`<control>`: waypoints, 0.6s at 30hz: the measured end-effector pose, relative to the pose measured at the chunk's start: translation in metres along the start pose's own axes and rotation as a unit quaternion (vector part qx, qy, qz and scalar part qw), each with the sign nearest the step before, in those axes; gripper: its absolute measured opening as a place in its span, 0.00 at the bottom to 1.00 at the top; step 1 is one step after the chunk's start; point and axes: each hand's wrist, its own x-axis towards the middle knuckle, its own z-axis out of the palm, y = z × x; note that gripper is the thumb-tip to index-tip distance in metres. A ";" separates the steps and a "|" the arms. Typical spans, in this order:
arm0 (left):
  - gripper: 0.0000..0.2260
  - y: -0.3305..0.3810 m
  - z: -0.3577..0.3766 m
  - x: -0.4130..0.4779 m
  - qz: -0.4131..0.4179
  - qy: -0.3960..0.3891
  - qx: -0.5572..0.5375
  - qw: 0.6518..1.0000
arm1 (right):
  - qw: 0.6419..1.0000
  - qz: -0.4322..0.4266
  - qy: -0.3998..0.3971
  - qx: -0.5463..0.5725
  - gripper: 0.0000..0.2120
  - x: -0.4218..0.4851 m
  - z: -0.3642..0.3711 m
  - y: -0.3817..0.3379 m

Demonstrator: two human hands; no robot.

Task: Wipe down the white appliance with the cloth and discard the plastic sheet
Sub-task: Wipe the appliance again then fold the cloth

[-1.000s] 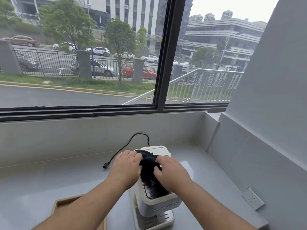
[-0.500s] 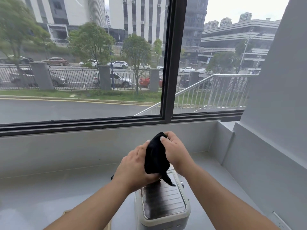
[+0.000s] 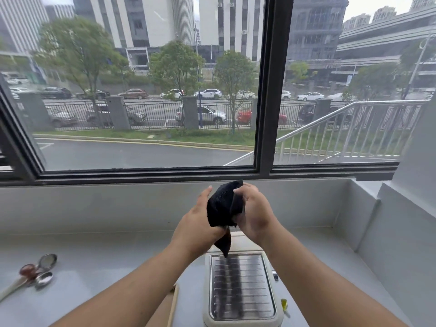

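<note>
Head view: left hand point(image 3: 197, 224) and right hand point(image 3: 256, 219) both grip the bunched cloth point(image 3: 224, 205) above the far end of the white appliance point(image 3: 243, 289), whose long axis runs toward the window edge of the counter point(image 3: 99, 253).

black cloth point(image 3: 224, 206) | bunched, raised above white appliance point(image 3: 243, 286) | ribbed metal top

Grey counter point(image 3: 106, 256) with appliance point(image 3: 243, 286), tray point(image 3: 173, 305), utensils point(image 3: 35, 272)

Bare left hand point(image 3: 195, 223) and right hand point(image 3: 256, 215), forearms point(image 3: 141, 286) unsleeved
</note>
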 end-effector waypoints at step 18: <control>0.22 -0.018 -0.081 -0.007 -0.193 0.102 -0.435 0.874 | 0.895 0.002 -0.146 -0.422 0.47 0.007 0.007 0.067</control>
